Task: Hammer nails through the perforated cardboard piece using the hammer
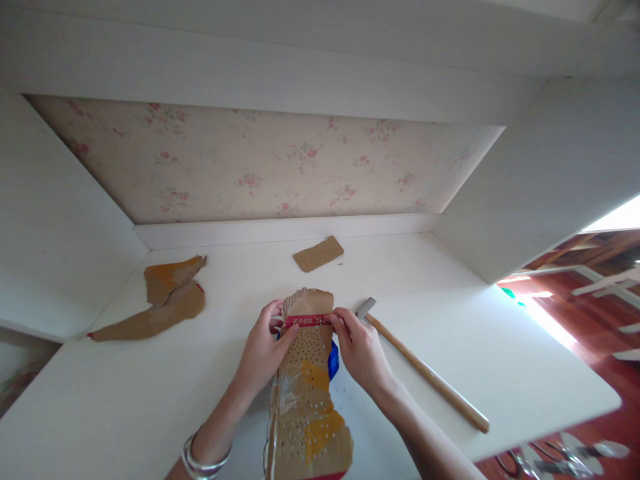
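A long torn piece of cardboard with many punched holes, a red printed strip and orange patches lies in front of me. My left hand grips its left edge, thumb on top near the red strip. At the right end of that strip, my right hand pinches the cardboard's edge between thumb and fingers. Part of a blue object shows from under the cardboard, beside my right hand; its kind is hidden. A hammer with a wooden handle rests on the table just right of my right hand.
On the white table, a small perforated cardboard rectangle lies near the back. Torn cardboard scraps are at the left. White panels stand on both sides, with a floral back wall. Chair legs are beyond the right edge.
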Demonstrator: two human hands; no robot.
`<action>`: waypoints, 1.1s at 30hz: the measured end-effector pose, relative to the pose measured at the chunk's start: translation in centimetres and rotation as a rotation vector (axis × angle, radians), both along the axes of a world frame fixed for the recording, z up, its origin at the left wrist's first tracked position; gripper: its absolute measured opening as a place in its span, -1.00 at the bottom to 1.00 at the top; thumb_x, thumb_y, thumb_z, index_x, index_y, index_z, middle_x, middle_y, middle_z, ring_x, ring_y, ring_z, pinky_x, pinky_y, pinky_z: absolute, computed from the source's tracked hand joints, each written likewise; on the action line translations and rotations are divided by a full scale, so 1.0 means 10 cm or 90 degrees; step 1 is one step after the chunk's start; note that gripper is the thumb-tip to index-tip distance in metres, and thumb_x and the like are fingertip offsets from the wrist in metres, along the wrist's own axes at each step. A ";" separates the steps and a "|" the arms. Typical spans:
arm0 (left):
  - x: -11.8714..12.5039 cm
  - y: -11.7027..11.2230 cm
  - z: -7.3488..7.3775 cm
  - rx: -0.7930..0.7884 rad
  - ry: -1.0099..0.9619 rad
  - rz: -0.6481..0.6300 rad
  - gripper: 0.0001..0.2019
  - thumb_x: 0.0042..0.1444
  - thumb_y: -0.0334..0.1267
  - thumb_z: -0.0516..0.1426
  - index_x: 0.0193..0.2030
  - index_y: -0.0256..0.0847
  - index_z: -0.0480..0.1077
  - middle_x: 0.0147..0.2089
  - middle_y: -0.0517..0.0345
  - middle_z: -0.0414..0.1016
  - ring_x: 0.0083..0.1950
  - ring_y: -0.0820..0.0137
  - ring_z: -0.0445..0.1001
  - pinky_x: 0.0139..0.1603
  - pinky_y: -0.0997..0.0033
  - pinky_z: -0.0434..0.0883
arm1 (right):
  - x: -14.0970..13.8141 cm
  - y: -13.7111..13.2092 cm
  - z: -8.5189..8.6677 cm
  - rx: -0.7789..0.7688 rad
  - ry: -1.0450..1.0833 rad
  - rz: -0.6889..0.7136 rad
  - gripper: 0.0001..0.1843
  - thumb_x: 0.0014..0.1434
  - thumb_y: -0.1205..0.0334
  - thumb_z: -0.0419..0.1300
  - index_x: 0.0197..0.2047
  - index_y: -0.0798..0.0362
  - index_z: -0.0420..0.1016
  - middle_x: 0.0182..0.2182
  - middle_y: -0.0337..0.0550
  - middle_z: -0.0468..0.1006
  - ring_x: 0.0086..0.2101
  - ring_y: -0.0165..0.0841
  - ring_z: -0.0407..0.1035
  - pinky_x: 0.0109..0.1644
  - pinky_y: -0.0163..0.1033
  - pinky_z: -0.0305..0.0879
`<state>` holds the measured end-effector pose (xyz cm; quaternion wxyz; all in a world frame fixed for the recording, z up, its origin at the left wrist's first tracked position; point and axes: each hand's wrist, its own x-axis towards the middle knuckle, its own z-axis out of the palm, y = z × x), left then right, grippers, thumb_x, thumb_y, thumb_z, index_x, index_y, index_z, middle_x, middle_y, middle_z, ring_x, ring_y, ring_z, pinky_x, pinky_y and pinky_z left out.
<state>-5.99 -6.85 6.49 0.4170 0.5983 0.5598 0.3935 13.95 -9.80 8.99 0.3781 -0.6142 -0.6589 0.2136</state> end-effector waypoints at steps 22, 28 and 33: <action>-0.02 -0.02 0.06 0.261 0.260 0.010 -0.73 0.19 -0.21 0.14 0.03 -0.11 0.41 -0.05 0.03 0.36 0.02 0.21 0.41 0.07 0.14 0.39 | -0.02 0.06 -0.05 -0.002 0.024 -0.007 -0.67 0.40 0.05 -0.09 -0.15 -0.02 0.44 -0.38 -0.19 0.63 -0.43 -0.35 0.49 -0.34 -0.36 0.29; 0.06 -0.03 0.27 0.325 0.344 -0.081 -0.81 0.20 -0.38 0.11 -0.09 -0.07 0.45 -0.05 0.08 0.43 -0.01 0.21 0.40 0.06 0.12 0.37 | -0.03 0.07 -0.07 0.006 0.007 0.006 -0.67 0.42 0.08 -0.11 -0.11 -0.03 0.43 -0.33 -0.15 0.66 -0.34 -0.30 0.55 -0.27 -0.32 0.35; 0.09 -0.02 0.33 0.318 0.340 -0.124 -0.83 0.23 -0.41 0.08 -0.16 -0.09 0.47 -0.10 0.11 0.51 -0.04 0.22 0.42 0.04 0.14 0.37 | -0.02 0.08 -0.09 0.023 -0.020 0.018 -0.68 0.42 0.11 -0.12 -0.11 -0.02 0.43 -0.36 -0.16 0.66 -0.35 -0.31 0.56 -0.30 -0.34 0.34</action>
